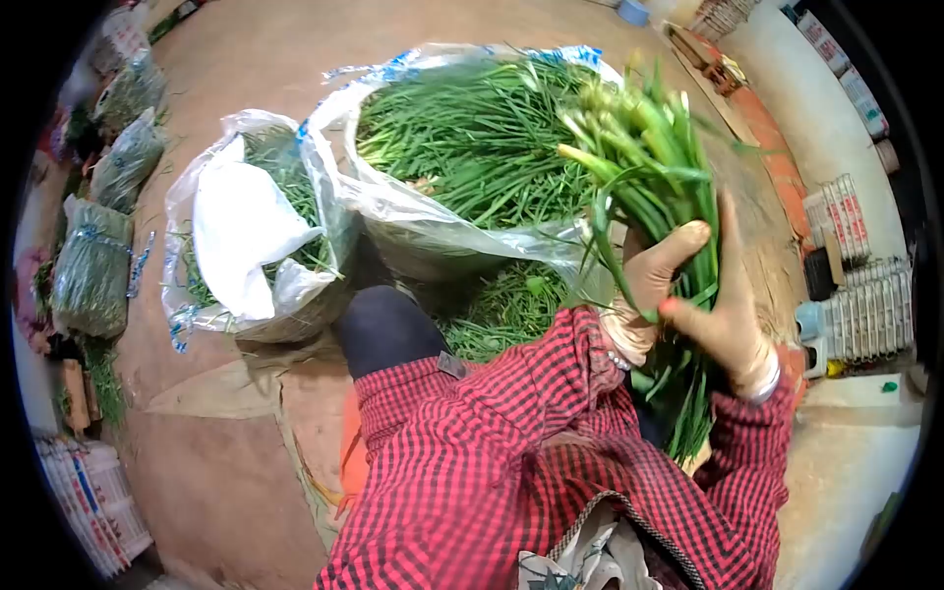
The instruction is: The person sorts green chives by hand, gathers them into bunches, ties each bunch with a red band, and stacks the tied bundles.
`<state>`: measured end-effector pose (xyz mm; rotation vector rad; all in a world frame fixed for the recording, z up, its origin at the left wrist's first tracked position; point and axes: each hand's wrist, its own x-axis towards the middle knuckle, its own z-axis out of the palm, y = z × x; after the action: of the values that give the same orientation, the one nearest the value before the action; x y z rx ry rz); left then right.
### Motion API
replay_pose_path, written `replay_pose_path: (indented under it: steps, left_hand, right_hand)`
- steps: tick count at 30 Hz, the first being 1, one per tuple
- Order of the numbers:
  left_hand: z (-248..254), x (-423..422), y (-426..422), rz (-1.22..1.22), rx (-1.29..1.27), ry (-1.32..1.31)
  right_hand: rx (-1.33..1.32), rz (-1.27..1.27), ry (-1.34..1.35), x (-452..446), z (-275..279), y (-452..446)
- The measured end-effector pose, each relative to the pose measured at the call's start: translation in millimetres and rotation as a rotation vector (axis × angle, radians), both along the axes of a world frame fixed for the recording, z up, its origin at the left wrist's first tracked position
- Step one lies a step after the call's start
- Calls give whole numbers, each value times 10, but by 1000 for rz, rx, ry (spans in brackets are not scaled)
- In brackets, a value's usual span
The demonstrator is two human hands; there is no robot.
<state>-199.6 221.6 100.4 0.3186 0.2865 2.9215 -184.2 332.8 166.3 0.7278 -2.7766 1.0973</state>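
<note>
A bunch of green onions (678, 172), pale stalk ends up and leaves hanging down, is held upright over my lap. My left hand (649, 270) grips its left side, thumb laid across the stalks. From the right, my right hand (728, 310) wraps round the same bunch, its thumb pointing toward my left hand. Both hands seem to wear thin pale gloves. Just ahead, a large clear plastic bag (413, 211) is filled with similar long greens (482, 138). More loose greens (506, 305) lie below it, beside my knee.
A smaller plastic bag (182, 261) of greens, with a white sheet (246, 221) on it, stands at left. Several packed bags (93, 265) line the left wall. Crates (865, 315) stand at right, and more stacked crates (93, 501) are at lower left.
</note>
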Motion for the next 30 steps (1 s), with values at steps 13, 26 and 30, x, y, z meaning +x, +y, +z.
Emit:
replay_pose_path:
  steps: [13, 26, 30]
  left_hand:
    - [-1849, 905, 771, -809, 201, -577]
    - [-1768, 567, 627, -872, 104, -644]
    - [-1439, 443, 422, -871, 74, -595]
  right_hand:
    - [426, -52, -1418, -155, -866, 929]
    - [955, 362, -1277, -1113, -1799, 395]
    - [830, 430, -1276, -1203, -1413, 300]
